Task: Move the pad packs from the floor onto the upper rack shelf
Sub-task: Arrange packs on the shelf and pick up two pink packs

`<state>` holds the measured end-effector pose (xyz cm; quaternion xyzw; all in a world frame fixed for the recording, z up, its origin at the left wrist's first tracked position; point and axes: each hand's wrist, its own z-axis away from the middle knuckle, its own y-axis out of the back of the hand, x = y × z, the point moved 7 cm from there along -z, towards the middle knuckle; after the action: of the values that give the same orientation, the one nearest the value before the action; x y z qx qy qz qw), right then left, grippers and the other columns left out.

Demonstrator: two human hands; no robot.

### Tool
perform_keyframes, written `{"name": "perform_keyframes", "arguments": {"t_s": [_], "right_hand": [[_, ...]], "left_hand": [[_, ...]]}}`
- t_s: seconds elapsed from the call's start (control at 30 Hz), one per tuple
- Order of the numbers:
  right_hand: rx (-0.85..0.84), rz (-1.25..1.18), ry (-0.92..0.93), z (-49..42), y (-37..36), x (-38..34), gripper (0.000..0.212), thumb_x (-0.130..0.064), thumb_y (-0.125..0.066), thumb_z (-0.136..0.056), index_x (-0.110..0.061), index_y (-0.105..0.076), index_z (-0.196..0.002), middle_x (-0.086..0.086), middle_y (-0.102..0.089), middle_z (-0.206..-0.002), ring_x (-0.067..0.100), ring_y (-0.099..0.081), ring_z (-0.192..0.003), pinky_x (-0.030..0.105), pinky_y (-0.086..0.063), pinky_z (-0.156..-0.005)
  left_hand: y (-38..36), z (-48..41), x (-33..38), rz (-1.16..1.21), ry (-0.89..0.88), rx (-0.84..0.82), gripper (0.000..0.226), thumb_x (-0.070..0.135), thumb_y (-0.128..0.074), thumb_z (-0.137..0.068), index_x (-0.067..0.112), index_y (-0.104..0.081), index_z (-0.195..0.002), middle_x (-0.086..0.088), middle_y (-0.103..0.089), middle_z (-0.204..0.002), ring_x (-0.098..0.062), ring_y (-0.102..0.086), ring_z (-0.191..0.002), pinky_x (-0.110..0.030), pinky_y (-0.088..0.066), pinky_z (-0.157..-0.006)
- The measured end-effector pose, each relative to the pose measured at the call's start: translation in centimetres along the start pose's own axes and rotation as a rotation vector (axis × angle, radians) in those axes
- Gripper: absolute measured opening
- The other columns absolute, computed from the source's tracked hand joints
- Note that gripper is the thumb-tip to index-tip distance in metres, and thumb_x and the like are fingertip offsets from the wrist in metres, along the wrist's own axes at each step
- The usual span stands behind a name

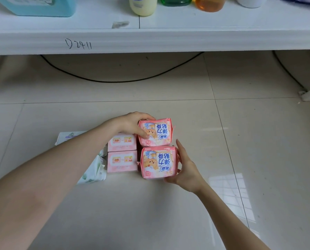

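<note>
Pink far pack [155, 131] gripped by left hand [132, 123], near pack [157, 161] by right hand [184, 166]

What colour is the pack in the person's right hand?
The pack is pink with a cartoon bear and blue lettering; the head view shows it best.

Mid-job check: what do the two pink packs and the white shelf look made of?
Far pink pack and near pink pack: thin soft plastic film, slightly glossy, edges crimped and puckered. White shelf: smooth, matt, probably painted metal or laminate; cannot tell which.
</note>
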<state>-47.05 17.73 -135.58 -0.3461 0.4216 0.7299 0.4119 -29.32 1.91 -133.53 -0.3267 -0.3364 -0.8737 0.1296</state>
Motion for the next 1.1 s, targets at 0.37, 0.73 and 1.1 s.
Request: {"name": "perform_keyframes", "arguments": {"t_s": [0.37,0.73,1.1], "right_hand": [[0.047,0.055,0.006,0.0,0.0,-0.7,0.094,-0.016,-0.088,-0.062,-0.034,-0.035,-0.137,-0.022,-0.06,-0.113,-0.005,-0.056,-0.1,0.011,-0.046,-0.074],[0.002,0.794,-0.115,3.7,1.2,-5.7,0.096,-0.034,-0.061,-0.087,-0.026,0.01,-0.152,0.001,-0.005,-0.162,0.019,-0.013,-0.148,0.045,-0.021,-0.117],[-0.058,1.026,-0.143,12.1,5.6,-20.0,0.076,-0.042,-0.039,-0.098,-0.021,0.009,-0.153,0.004,-0.005,-0.162,0.022,-0.004,-0.149,0.052,-0.005,-0.117]], "left_hand": [[-0.3,0.2,0.1,-0.062,-0.003,0.009,0.074,0.017,-0.082,-0.075,0.031,-0.047,-0.139,0.002,-0.057,-0.127,-0.019,-0.056,-0.114,-0.039,-0.047,-0.1],[-0.4,8.6,1.9,-0.554,0.038,0.367,0.068,0.045,-0.056,-0.092,0.022,-0.028,-0.15,-0.004,-0.03,-0.156,-0.026,-0.027,-0.143,-0.041,-0.02,-0.118],[1.8,23.7,9.7,-0.73,0.173,0.283,0.059,0.045,-0.044,-0.097,0.018,-0.034,-0.148,-0.005,-0.03,-0.156,-0.022,-0.019,-0.148,-0.045,-0.009,-0.119]]}}
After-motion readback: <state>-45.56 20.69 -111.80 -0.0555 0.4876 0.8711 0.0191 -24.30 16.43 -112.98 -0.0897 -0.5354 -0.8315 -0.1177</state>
